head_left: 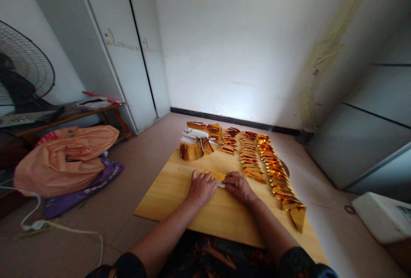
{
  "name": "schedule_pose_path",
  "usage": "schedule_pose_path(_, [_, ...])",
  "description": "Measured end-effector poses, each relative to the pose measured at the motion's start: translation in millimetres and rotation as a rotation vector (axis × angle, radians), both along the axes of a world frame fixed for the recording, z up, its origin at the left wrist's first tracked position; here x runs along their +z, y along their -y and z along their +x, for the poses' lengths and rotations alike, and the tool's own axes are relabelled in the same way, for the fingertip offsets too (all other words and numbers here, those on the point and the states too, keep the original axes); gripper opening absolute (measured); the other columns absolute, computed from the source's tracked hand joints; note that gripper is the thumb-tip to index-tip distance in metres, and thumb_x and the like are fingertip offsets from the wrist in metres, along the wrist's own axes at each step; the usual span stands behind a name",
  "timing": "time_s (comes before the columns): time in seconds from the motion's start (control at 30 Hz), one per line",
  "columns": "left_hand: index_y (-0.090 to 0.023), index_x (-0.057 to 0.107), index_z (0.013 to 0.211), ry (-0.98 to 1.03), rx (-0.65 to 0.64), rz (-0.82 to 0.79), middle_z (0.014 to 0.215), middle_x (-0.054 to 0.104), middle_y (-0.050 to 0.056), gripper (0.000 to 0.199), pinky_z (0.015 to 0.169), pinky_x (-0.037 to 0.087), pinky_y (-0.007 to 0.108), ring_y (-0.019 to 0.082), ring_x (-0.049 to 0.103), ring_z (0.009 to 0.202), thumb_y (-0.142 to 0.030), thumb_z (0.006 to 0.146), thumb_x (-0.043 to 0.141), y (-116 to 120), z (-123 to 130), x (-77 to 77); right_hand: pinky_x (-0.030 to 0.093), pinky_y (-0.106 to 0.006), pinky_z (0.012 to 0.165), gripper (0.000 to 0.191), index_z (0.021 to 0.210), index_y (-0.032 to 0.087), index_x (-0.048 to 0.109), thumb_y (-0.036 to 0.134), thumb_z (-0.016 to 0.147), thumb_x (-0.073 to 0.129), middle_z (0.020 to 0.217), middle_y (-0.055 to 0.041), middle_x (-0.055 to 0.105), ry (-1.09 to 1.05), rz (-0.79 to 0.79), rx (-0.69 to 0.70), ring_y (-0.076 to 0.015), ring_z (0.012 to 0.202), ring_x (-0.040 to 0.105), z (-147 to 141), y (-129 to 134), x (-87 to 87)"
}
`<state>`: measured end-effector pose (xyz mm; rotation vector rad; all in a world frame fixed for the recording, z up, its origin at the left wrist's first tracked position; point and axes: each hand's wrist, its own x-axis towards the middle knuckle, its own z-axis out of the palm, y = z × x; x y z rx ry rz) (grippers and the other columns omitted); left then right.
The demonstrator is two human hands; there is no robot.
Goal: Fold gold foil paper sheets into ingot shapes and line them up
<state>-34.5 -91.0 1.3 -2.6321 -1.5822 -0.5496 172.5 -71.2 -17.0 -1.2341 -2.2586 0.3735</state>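
Head view: the gold foil sheet (215, 175) is shiny, yellow-orange, lying flat on the wooden board (180, 192). One sheet, two hands. It sits between my left hand (201, 188) and right hand (238, 186), both pressing down on it; fingers look curled together, though I can't tell exactly.

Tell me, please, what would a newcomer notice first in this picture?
The long rows of shiny folded gold paper pieces along the right side of the wooden board catch the eye first. Near the board's middle, the left hand and right hand press a gold sheet flat between them. At the left, an orange plastic bag lies on the floor.
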Motion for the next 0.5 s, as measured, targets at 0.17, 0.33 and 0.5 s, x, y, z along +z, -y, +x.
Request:
schedule_pose_path(0.17, [-0.028, 0.064, 0.106, 0.036, -0.022, -0.022, 0.122, 0.059, 0.006, 0.024, 0.104, 0.022, 0.053, 0.024, 0.054, 0.107, -0.033, 0.084, 0.056, 3, -2, -1.8, 0.042, -0.030, 0.080, 0.016, 0.087, 0.026, 0.074, 0.030, 0.084, 0.058, 0.094, -0.0033, 0.066, 0.034, -0.015, -0.051, -0.0178, 0.089, 0.057, -6, -3, 4.4])
schedule_pose_path(0.33, [-0.026, 0.065, 0.100, 0.059, -0.004, -0.037, 0.109, 0.063, 0.004, 0.021, 0.107, 0.019, 0.052, 0.020, 0.058, 0.098, -0.030, 0.089, 0.048, 3, -1, -1.3, 0.043, -0.029, 0.079, 0.018, 0.088, 0.027, 0.075, 0.032, 0.084, 0.058, 0.090, -0.0029, 0.067, 0.000, -0.050, -0.041, -0.0173, 0.088, 0.058, -5, -5, 2.2])
schedule_pose_path(0.5, [-0.024, 0.061, 0.092, 0.018, -0.005, -0.030, 0.094, 0.063, 0.003, 0.017, 0.110, 0.013, 0.054, 0.018, 0.059, 0.091, -0.023, 0.089, 0.045, 4, 0, 1.6, 0.043, -0.031, 0.080, 0.015, 0.087, 0.030, 0.075, 0.026, 0.077, 0.063, 0.092, -0.0019, 0.067, -0.004, -0.035, -0.036, -0.0178, 0.088, 0.058, -1, -7, -7.1])
